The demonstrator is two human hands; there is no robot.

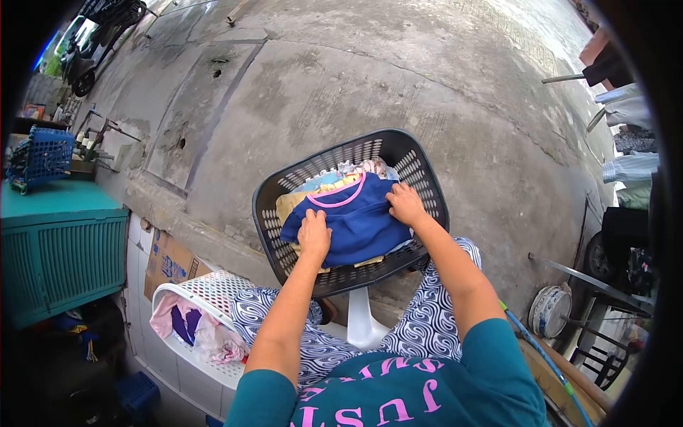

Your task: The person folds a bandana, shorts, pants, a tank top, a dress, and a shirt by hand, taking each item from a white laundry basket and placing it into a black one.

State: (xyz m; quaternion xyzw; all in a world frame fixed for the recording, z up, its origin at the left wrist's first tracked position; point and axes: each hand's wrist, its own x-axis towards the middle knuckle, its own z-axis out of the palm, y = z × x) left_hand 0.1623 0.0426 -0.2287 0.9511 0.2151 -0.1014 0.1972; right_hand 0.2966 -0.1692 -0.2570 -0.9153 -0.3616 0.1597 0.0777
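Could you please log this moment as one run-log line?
left hand: flat on blue garment | right hand: pressing same garment | garment: atop dark laundry basket

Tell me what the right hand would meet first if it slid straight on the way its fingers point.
Probably the pink-trimmed neckline of the folded blue garment beneath the right hand, then the dark plastic laundry basket's far wall; depth is unclear.

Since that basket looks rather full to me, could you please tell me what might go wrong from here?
The basket seems to rest on the person's lap and a white stool, so it might tip. Both hands, left and right, press the blue garment on a heaped pile; clothes could slide onto the concrete floor.
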